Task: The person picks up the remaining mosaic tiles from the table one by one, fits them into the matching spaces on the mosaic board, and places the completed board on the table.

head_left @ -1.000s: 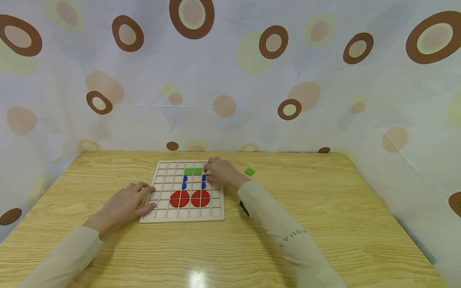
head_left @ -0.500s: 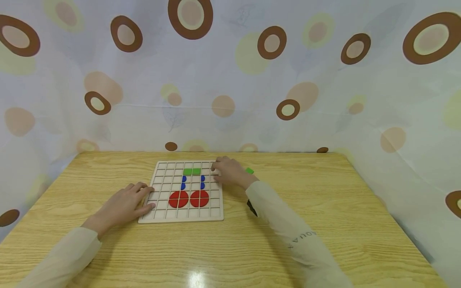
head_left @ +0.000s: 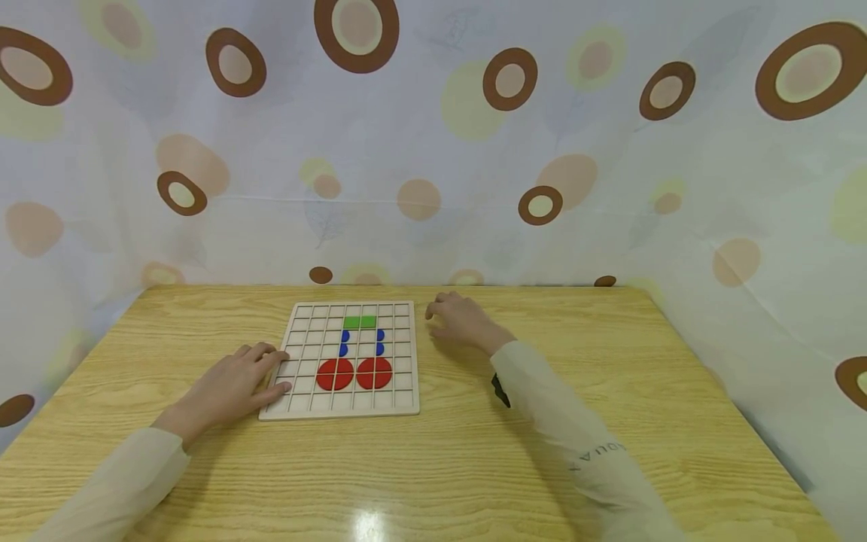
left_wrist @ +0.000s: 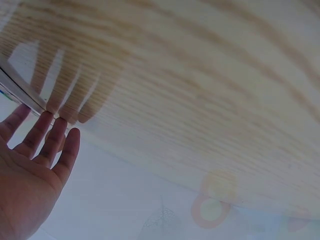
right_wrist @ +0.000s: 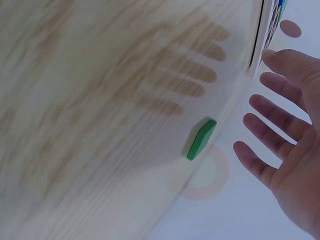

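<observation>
A pale gridded board (head_left: pixel 403 399) lies on the table. On it are two red discs (head_left: pixel 328 367) split into quarters, several small blue half-discs (head_left: pixel 345 350) above them, and two green squares (head_left: pixel 352 322) near the top. My left hand (head_left: pixel 226 388) rests at the board's left edge, its fingertips and thumb touching the rim. Just off the board's upper right corner, my right hand (head_left: pixel 463 320) hovers over the table with relaxed, spread fingers and nothing in them. Below it, the right wrist view shows a loose green tile (right_wrist: pixel 202 140) on the tabletop, hidden behind the hand in the head view.
The wooden table (head_left: pixel 609 421) reaches back to a white curtain (head_left: pixel 433 143) patterned with brown rings and spots. Curtain fabric also hangs along both sides. A dark object (head_left: pixel 500 390) shows at the underside of the right wrist.
My right hand has moved right, off the board's upper right part and over the spot where the loose green tile was visible. The left hand and the pieces on the board have stayed put.
</observation>
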Demonstrator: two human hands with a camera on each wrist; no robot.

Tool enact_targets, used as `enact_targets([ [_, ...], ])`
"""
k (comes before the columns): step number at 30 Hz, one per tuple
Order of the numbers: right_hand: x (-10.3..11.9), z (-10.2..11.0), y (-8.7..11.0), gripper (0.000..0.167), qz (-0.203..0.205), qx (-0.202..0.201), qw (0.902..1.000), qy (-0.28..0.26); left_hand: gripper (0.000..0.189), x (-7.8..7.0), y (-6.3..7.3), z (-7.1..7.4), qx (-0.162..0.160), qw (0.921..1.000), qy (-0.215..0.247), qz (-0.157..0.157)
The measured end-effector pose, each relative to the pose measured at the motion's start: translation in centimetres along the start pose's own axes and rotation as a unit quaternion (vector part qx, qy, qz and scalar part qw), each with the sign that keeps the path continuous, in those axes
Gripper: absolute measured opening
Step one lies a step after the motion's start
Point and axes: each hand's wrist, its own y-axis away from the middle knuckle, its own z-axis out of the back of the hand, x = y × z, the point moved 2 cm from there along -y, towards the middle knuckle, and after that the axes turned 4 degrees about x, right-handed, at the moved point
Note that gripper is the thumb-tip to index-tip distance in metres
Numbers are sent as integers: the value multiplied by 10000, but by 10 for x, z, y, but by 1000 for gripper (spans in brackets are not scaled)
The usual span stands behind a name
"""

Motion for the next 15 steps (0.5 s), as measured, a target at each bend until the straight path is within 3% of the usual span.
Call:
enact_targets([
  [15, -31, 1, 22, 31, -141, -86, 9997, -163, 50, 0, 1, 1, -1, 10000, 37, 1],
])
